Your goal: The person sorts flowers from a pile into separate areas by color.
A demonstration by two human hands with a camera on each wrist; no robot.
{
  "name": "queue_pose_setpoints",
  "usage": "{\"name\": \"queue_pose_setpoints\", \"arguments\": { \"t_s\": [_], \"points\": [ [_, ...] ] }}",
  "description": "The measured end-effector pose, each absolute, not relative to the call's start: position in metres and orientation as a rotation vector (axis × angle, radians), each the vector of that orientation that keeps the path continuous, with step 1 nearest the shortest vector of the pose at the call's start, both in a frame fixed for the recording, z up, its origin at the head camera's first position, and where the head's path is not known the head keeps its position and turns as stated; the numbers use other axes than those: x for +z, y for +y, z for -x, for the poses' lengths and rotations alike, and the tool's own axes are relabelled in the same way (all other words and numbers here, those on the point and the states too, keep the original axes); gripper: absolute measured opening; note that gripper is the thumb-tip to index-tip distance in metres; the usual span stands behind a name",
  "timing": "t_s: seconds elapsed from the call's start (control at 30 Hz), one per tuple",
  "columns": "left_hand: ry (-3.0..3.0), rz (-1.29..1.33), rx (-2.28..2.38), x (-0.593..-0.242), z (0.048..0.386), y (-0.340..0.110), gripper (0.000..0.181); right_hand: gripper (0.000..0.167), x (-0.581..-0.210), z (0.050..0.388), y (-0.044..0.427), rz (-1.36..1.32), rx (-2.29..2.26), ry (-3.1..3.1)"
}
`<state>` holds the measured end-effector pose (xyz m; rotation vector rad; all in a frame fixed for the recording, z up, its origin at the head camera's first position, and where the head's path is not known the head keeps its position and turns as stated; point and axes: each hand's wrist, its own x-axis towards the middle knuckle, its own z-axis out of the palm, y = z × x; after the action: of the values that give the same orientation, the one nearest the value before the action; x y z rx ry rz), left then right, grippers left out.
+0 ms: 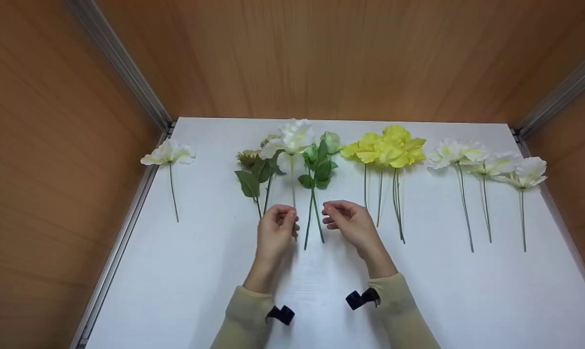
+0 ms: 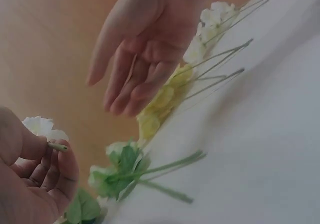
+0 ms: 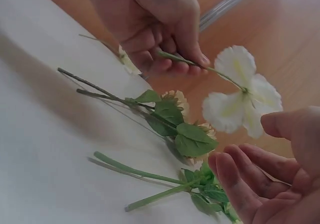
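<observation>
My left hand (image 1: 276,230) pinches the green stem of a white flower (image 1: 296,135) between thumb and fingers, raised above the table. In the right wrist view that white flower (image 3: 245,94) shows its pale yellow centre. My right hand (image 1: 353,224) is apart from it with relaxed, slightly bent fingers and holds nothing. Beneath and between the hands lie green roses (image 1: 323,165) with crossed stems. Left of them are beige flowers (image 1: 248,159) with dark green leaves, their stems partly covered by my left hand in the head view.
Yellow flowers (image 1: 394,148) lie right of the middle, and several white flowers (image 1: 486,162) at the far right. A single white flower (image 1: 168,154) lies at the far left. Wooden panels (image 1: 321,58) enclose the white table (image 1: 176,291) at back and sides.
</observation>
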<state>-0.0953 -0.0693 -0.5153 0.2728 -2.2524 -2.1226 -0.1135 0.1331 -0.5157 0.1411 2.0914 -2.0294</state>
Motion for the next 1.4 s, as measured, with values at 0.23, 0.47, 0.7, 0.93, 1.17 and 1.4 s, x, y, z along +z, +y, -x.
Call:
{"name": "queue_pose_setpoints", "arguments": {
  "t_s": [0.23,0.47,0.7,0.93,1.17,1.4],
  "points": [
    [-2.347,-0.097,-2.082,-0.521,0.085,-0.031,0.004,0.031,-0.518,0.108,0.126,-0.062,-2.056,2.111],
    [-2.376,-0.080,-2.089,-0.525,0.080,-0.017,0.004,0.021,-0.519,0.106,0.126,-0.035,-2.102,2.143],
    [-2.387,-0.112,-2.145,-0.527,0.078,-0.017,0.003,0.018,-0.521,0.108,0.127,-0.072,-2.108,2.196],
    [-2.464,-0.025,-2.137,-0.532,0.076,-0.022,0.007,0.020,-0.514,0.112,0.137,-0.122,-2.192,2.109],
    [-2.504,-0.062,-2.104,-0.529,0.079,-0.040,0.014,0.027,-0.503,0.117,0.171,-0.188,-2.114,2.153],
    [-2.483,-0.189,-2.024,-0.526,0.090,-0.081,0.015,0.034,-0.492,0.115,0.239,-0.260,-2.021,2.383]
  ]
}}
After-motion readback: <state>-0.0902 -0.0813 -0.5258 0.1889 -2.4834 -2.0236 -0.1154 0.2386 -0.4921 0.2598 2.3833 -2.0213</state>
